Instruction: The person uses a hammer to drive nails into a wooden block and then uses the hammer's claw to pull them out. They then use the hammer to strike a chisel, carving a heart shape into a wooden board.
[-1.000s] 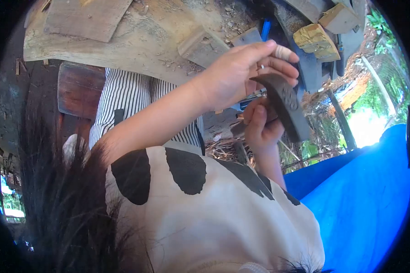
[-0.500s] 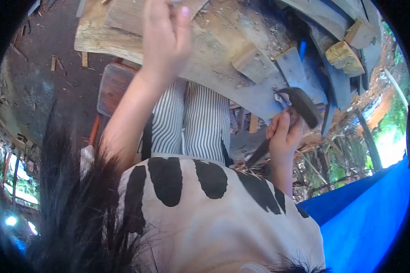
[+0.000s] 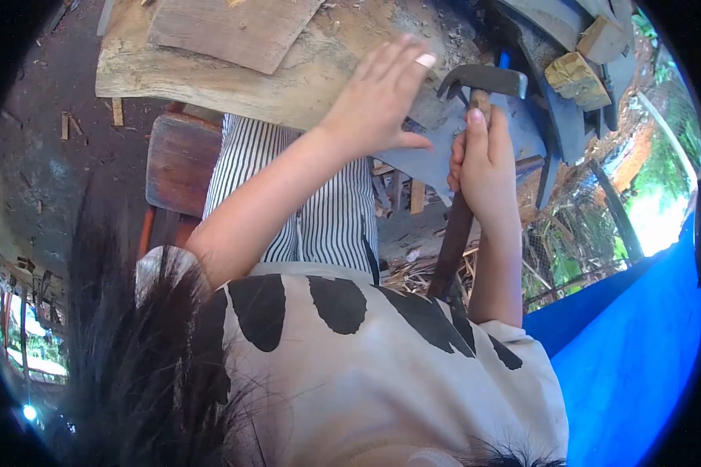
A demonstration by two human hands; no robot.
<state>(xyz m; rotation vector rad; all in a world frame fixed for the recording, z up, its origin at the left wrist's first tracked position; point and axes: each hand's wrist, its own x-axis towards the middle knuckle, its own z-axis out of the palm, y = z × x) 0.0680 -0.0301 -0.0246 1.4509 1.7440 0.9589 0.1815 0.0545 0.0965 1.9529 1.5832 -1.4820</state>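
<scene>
My right hand (image 3: 484, 159) is wrapped round the handle of a hammer (image 3: 487, 79), just below its dark metal head, and the handle slants down beside my forearm. My left hand (image 3: 378, 97) hovers over the wooden work surface (image 3: 202, 89) with its fingers spread and nothing in it. The nearest thing beneath it is the front part of that surface, where a wood block seen earlier is now hidden behind my fingers. A flat board (image 3: 230, 31) lies on the surface to the left.
Wood blocks (image 3: 578, 80) and dark curved slats (image 3: 549, 117) are piled at the right. A brown wooden stool (image 3: 181, 163) stands left of my striped trousers. Blue sheeting (image 3: 639, 350) hangs at the lower right. Scraps lie on the ground.
My left hand has moved right, from over the board to near the hammer, and its fingers are spread. The hammer has risen and turned, its head now nearly level. The view has shifted slightly.
</scene>
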